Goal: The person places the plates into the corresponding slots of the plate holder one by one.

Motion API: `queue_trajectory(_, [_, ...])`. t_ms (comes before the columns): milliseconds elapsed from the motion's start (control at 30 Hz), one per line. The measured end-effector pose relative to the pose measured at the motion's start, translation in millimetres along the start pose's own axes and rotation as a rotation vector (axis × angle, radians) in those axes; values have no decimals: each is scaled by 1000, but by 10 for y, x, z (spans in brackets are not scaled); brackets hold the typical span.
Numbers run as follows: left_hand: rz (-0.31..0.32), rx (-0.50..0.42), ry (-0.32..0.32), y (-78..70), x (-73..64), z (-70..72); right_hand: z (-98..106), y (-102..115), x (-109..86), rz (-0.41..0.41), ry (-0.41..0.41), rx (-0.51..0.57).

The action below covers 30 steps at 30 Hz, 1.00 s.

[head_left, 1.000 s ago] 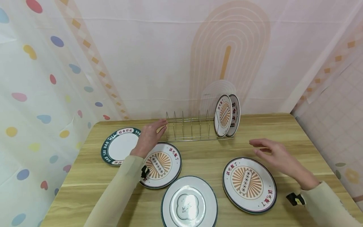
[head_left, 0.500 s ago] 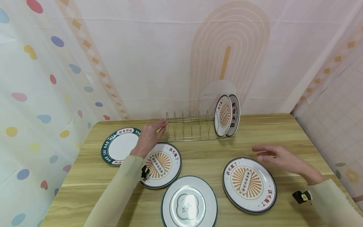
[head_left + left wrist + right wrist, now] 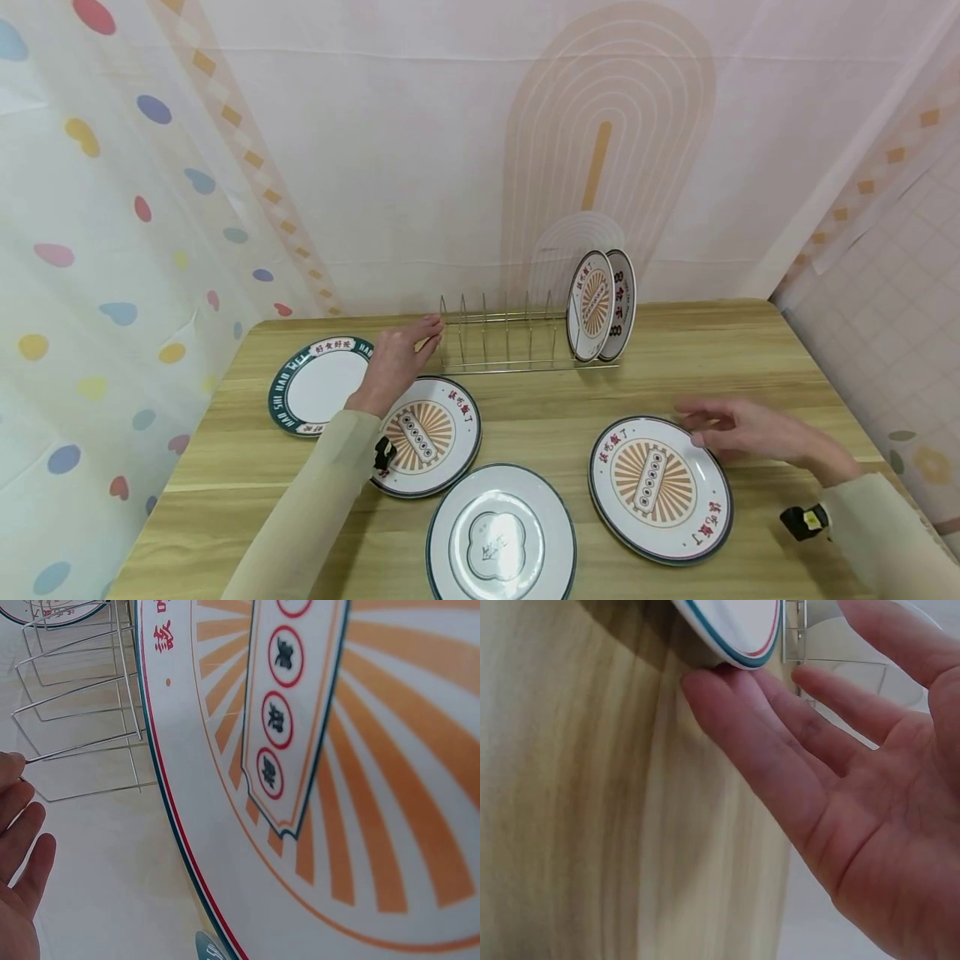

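1 left hand (image 3: 392, 362) loosely bent, pinching wire rack (image 3: 507, 337), 1 right hand (image 3: 757, 432) spread, fingertips (image 3: 699, 688) touching plate (image 3: 660, 492)

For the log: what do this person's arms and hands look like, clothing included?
The left hand and right hand are gloveless. Long, pale cream sleeves cover the forearms. A small black item shows by each cuff; the right one bears a yellow patch.

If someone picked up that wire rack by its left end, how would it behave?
The wire rack is probably light for its size, being mostly open gaps between thin wires. Its metallic sheen suggests it would stay fairly stiff. It might feel lopsided, though, since both standing plates sit at the right end.
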<state>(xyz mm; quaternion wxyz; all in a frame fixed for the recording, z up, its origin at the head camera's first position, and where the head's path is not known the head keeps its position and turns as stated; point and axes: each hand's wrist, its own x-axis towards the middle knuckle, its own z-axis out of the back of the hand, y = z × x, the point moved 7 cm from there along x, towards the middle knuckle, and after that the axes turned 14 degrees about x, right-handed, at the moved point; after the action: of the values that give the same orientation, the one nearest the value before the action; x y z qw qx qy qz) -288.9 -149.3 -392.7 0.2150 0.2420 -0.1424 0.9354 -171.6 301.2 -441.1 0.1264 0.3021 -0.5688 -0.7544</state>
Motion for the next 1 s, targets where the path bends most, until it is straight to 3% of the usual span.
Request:
queue_trajectory(467, [-10,-2,-20,-15,3,6,-34,-174,31,-88,24,79])
queue_trajectory(767, [-9,3,-27,-9,-3,-2,-43,-200,68,-91,-24,7])
queue_trajectory(1000, [-7,1,-24,-7,-9,-4,-46,-187,35,-42,76,67])
